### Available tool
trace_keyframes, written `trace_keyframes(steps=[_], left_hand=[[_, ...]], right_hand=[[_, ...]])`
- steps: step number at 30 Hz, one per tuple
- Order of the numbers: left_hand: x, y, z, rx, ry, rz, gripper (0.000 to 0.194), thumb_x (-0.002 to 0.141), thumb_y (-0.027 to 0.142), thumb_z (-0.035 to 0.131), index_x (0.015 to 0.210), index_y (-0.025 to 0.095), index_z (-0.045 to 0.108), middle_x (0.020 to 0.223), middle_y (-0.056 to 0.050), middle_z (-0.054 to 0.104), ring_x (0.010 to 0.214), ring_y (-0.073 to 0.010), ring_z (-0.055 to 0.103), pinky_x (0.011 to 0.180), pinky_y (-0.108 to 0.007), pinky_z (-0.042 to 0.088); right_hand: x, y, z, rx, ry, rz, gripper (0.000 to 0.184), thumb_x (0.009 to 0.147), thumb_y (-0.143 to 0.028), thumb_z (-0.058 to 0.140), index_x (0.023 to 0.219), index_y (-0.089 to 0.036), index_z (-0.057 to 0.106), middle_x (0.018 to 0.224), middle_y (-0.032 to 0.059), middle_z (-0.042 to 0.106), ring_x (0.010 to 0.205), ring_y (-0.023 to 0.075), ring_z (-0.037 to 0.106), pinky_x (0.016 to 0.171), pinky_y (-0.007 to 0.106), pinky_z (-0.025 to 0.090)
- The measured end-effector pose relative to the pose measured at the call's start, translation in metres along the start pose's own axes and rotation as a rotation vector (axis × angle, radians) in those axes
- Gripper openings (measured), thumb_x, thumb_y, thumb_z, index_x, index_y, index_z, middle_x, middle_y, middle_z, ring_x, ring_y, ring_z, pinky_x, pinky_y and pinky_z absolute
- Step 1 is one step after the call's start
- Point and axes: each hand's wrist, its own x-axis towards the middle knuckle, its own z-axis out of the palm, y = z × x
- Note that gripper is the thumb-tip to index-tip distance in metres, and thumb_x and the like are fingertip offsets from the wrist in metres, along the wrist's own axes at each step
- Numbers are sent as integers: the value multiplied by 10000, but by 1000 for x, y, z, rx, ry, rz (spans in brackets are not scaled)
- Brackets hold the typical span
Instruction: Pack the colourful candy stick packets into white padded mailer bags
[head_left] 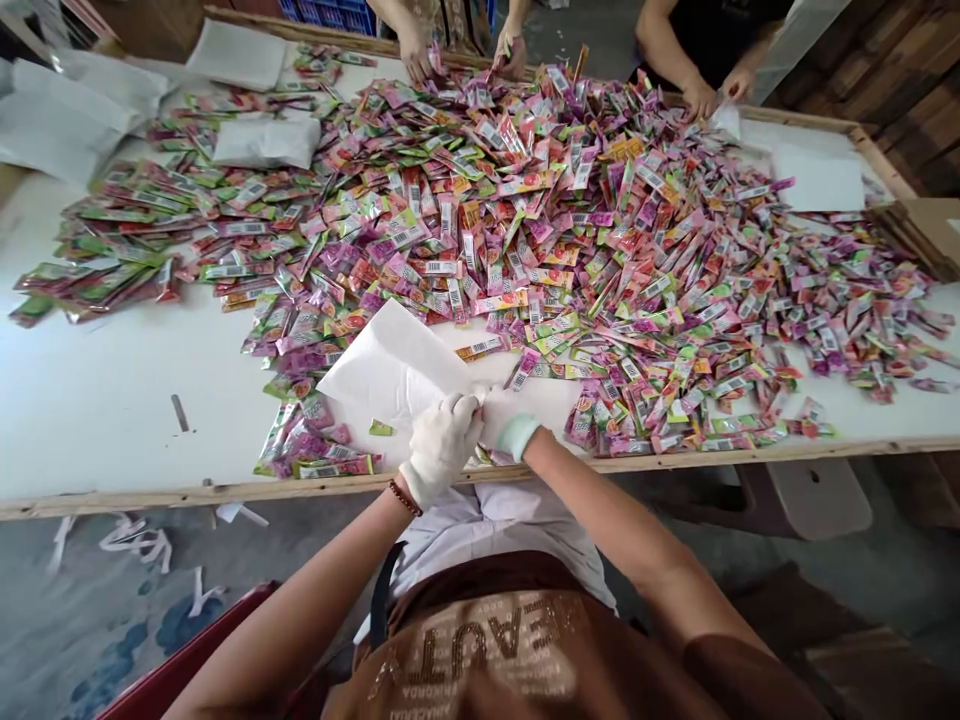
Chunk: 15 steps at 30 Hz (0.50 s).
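From where I stood, the plainest lettering ran across the front of the brown shirt (465, 695) on the near side: large capitals, of which A, U and T could be made out, the rest of the word being harder to settle. Rows of smaller capitals sat above and below them, too blurred for me to read with any certainty. The heaped stick packets (525, 185) bore black-and-white barcodes (439, 268), plain enough as stripes, and some coloured print besides, but their numbers and brand names were too small to read.
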Motion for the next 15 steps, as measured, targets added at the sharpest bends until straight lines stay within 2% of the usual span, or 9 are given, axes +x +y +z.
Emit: trace_keyframes(steps=[4, 6, 9, 12, 15], left_hand=[[0, -7, 2, -119, 6, -44, 217, 994, 318, 462, 984, 221, 656, 977, -63, 681, 848, -196, 641, 692, -297, 425], [-1, -2, 7, -176, 23, -34, 217, 988, 314, 464, 979, 221, 660, 995, -67, 684, 851, -193, 639, 715, -296, 439], [-2, 10, 11, -256, 51, -7, 228, 972, 312, 472, 899, 208, 662, 944, -83, 685, 846, -201, 629, 755, -310, 447], [7, 14, -2, -488, 80, -129, 213, 931, 296, 505, 808, 193, 644, 805, -53, 661, 766, -177, 604, 717, -287, 446], [25, 6, -34, -885, 100, -342, 197, 866, 349, 574, 781, 179, 624, 635, 10, 571, 580, -126, 506, 561, -240, 392]], right_hand=[[-21, 18, 3, 400, 153, -117, 410, 922, -311, 571, 1302, -157, 566, 1208, 124, 655, 1127, 260, 587, 996, 385, 454], [-28, 20, 10, 493, 218, -62, 387, 935, -305, 543, 1291, -161, 587, 1226, 126, 652, 1145, 259, 575, 1011, 392, 444], [-18, 10, 14, 519, 169, 109, 292, 902, -245, 569, 1155, -138, 667, 1163, 156, 686, 1115, 276, 587, 990, 397, 446], [-4, 5, -5, 561, 80, 134, 230, 882, -274, 627, 1047, -134, 707, 1054, 131, 730, 1026, 257, 632, 918, 360, 484], [-14, 18, -45, 785, 60, -51, 321, 895, -400, 646, 1087, -152, 715, 1043, 74, 743, 993, 216, 660, 877, 326, 521]])
